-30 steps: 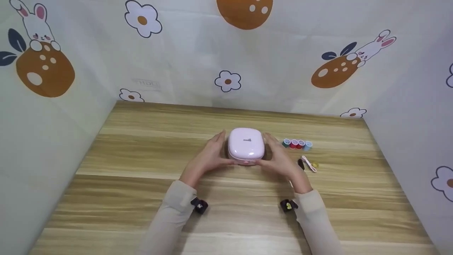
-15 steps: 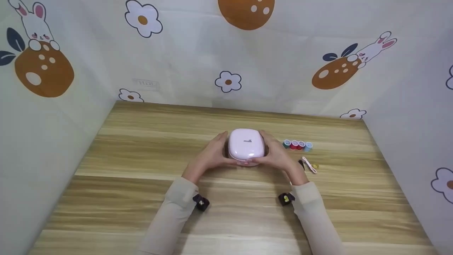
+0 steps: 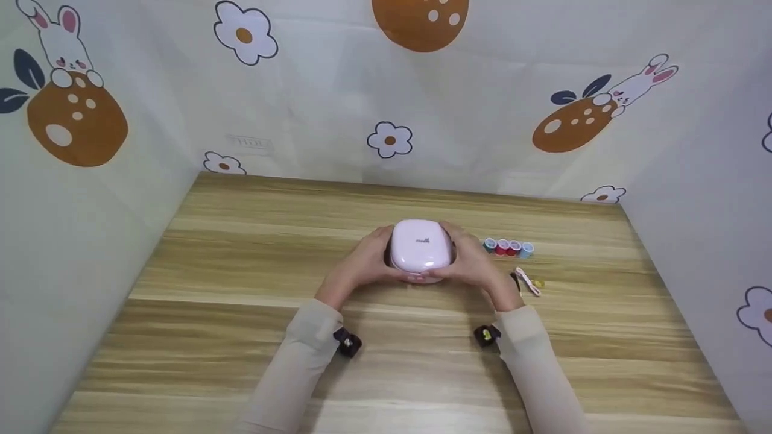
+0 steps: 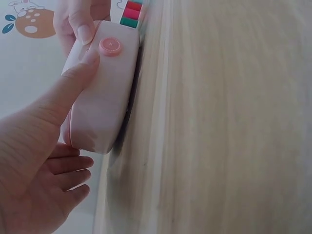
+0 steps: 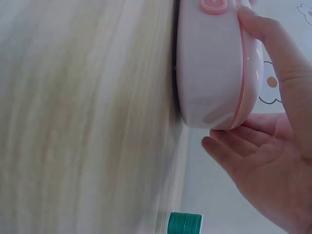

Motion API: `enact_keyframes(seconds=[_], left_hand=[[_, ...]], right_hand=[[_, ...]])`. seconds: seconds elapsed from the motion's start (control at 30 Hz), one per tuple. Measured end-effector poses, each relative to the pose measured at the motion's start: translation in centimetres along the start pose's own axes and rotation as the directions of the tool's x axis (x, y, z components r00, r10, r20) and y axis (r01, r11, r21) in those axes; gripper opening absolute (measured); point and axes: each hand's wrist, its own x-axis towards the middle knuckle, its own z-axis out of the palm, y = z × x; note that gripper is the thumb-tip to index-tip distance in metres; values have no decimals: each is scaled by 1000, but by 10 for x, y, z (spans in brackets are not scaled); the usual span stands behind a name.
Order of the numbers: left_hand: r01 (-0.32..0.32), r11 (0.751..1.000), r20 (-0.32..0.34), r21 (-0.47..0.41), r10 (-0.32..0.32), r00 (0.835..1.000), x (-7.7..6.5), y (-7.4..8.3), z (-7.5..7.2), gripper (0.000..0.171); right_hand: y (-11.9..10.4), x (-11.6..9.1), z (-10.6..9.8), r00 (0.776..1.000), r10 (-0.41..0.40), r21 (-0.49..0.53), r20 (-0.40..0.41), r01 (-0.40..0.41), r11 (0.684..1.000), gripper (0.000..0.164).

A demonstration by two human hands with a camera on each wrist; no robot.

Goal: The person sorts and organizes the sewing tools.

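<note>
A pale pink rounded case (image 3: 420,246) with its lid down sits on the wooden table, small dark lettering on top. On its front is a round pink button (image 4: 110,46), between the two thumbs. My left hand (image 3: 365,259) holds the case's left side, its thumb at the lid seam and its fingers around the side. From the right, my right hand (image 3: 473,262) holds the opposite side, its thumb also at the seam near the button. The far fingertips are partly hidden behind the case in the head view.
To the right stands a row of several thread spools (image 3: 508,247), green, reds and light blue. Nearer lie a pale pink strip-like item (image 3: 528,282), a small yellow thing (image 3: 539,283) and a dark piece (image 3: 515,281) partly behind the right wrist. Printed fabric walls (image 3: 313,108) enclose the table (image 3: 241,253).
Both hands have closed in on the case, and the thumbs have come together at the front by the button. The case has barely moved and its lid stays down.
</note>
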Motion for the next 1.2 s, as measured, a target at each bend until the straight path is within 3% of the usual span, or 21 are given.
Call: enact_keyframes(seconds=[0.6, 1.2], left_hand=[[-6, 1000, -46, 1, 6, 999, 0, 3, 6, 103], [-4, 1000, -70, 8, 4, 998, -5, 0, 7, 107]], right_hand=[[0, 2, -2, 999, 1, -2, -45, -1, 1000, 102], [3, 4, -2, 1000, 2, 32, -20, -2, 999, 101]])
